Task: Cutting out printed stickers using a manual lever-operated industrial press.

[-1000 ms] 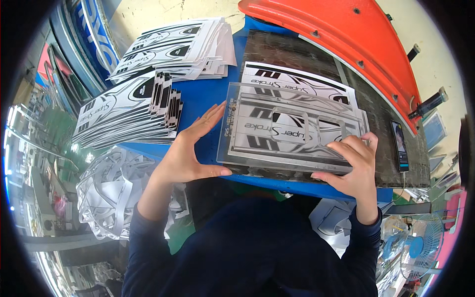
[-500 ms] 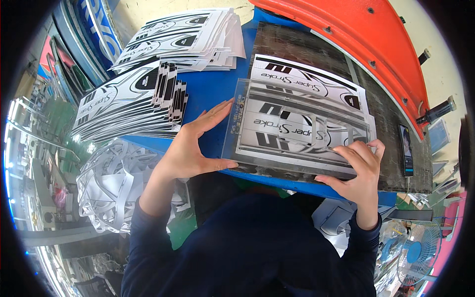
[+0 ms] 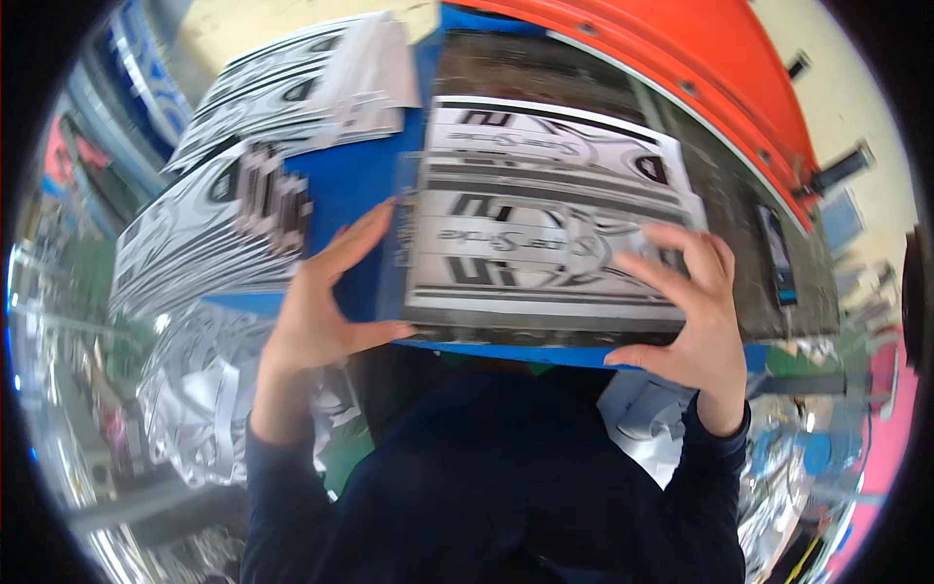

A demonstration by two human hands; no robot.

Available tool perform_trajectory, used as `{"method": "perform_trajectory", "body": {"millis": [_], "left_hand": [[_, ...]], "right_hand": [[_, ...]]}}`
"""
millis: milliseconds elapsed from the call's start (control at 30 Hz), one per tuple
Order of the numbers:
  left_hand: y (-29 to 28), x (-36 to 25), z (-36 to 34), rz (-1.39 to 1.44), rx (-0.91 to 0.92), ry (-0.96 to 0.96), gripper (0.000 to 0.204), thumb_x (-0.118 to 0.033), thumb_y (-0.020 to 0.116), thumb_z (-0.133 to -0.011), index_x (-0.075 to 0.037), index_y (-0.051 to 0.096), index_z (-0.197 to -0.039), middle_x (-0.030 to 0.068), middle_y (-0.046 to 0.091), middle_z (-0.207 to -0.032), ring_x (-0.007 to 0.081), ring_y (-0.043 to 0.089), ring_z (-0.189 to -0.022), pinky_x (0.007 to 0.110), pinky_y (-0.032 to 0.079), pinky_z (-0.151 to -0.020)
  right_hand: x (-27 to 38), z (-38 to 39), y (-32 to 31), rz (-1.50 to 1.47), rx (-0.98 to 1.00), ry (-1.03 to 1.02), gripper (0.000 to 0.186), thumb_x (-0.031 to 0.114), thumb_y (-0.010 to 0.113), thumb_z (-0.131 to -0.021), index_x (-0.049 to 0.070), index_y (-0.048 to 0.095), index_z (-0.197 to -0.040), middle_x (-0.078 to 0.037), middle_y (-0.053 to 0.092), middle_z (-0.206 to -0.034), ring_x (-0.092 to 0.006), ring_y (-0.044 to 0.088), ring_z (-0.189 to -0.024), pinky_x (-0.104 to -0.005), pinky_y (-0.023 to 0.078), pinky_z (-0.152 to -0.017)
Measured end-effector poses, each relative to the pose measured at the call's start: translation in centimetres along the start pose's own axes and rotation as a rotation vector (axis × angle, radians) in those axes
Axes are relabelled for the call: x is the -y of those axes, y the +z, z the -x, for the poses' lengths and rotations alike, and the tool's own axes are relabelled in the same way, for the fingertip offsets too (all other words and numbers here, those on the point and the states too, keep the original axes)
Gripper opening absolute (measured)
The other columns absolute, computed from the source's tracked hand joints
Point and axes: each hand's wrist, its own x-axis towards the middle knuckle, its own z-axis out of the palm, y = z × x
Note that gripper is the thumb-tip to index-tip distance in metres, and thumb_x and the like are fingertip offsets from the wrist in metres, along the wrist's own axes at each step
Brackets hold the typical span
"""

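Note:
A clear flat plate (image 3: 394, 261) lies over a white sheet printed with black and grey graphics (image 3: 525, 234), on a dark worn board. Motion blur hides where the plate's right edge ends. At its left edge is my left hand (image 3: 316, 311), thumb and fingers stretched wide apart, the tips at or close against the edge. My right hand (image 3: 696, 311) hovers at the sheet's right part, fingers spread and blurred, thumb near the board's front edge. Whether its fingertips touch the plate, I cannot tell. Another printed sheet (image 3: 564, 141) shows beyond the plate.
Two stacks of printed sheets, a far one (image 3: 292, 88) and a near one (image 3: 185, 229), sit on the blue tabletop (image 3: 355, 180) at left. A phone (image 3: 776, 255) lies on the board's right. Behind stands a large orange-red machine part (image 3: 700, 58). White paper scraps (image 3: 204, 389) heap below left.
The view has shifted, so the table appears further left. My right hand's fingers have lifted and spread from the plate's right side. My left hand stays by the left edge.

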Motion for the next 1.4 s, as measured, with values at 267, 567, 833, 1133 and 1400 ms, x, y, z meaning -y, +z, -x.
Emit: {"method": "perform_trajectory", "body": {"millis": [267, 567, 833, 1133, 1400], "left_hand": [[0.1, 0.3, -0.7, 0.305, 0.028, -0.093, 0.107, -0.006, 0.085, -0.054, 0.011, 0.036, -0.149, 0.0225, 0.043, -0.154, 0.0285, 0.037, -0.145, 0.039, 0.024, -0.12], [0.2, 0.8, -0.8, 0.311, 0.025, -0.066, 0.112, -0.021, 0.093, -0.059, 0.012, 0.034, -0.149, 0.0268, 0.037, -0.155, 0.0321, 0.034, -0.147, 0.042, 0.021, -0.121], [0.0, 1.1, -0.3, 0.302, 0.018, -0.058, 0.11, -0.025, 0.093, -0.062, 0.011, 0.035, -0.149, 0.0272, 0.039, -0.154, 0.0338, 0.034, -0.147, 0.044, 0.021, -0.121], [0.0, 1.4, -0.3, 0.299, 0.016, -0.057, 0.11, -0.027, 0.093, -0.062, 0.008, 0.037, -0.149, 0.0272, 0.038, -0.155, 0.0346, 0.034, -0.147, 0.045, 0.02, -0.121], [-0.2, 1.2, -0.1, 0.298, 0.016, -0.077, 0.11, -0.026, 0.094, -0.061, 0.008, 0.037, -0.149, 0.0267, 0.038, -0.155, 0.034, 0.034, -0.147, 0.045, 0.02, -0.121]], "right_hand": [[-5.9, 5.2, 0.1, -0.338, 0.024, 0.304, 0.13, 0.048, 0.093, -0.058, 0.007, 0.022, -0.159, -0.022, 0.028, -0.161, -0.0415, 0.025, -0.15, -0.0528, 0.018, -0.122], [-6.0, 5.5, 0.5, -0.28, 0.058, 0.283, 0.117, 0.046, 0.092, -0.061, 0.007, 0.035, -0.155, -0.026, 0.039, -0.154, -0.0431, 0.031, -0.146, -0.0487, 0.027, -0.119], [-6.1, 5.6, 0.7, -0.291, 0.048, 0.285, 0.115, 0.046, 0.092, -0.061, 0.008, 0.036, -0.154, -0.032, 0.037, -0.152, -0.0446, 0.033, -0.145, -0.0482, 0.03, -0.118], [-5.8, 5.5, 0.7, -0.304, 0.037, 0.31, 0.122, 0.038, 0.096, -0.052, 0.004, 0.037, -0.154, -0.024, 0.04, -0.155, -0.0407, 0.032, -0.147, -0.0465, 0.028, -0.119], [-5.9, 5.5, 0.8, -0.304, 0.036, 0.301, 0.124, 0.04, 0.096, -0.05, 0.005, 0.038, -0.153, -0.026, 0.039, -0.155, -0.0416, 0.032, -0.147, -0.0466, 0.029, -0.118]]}}
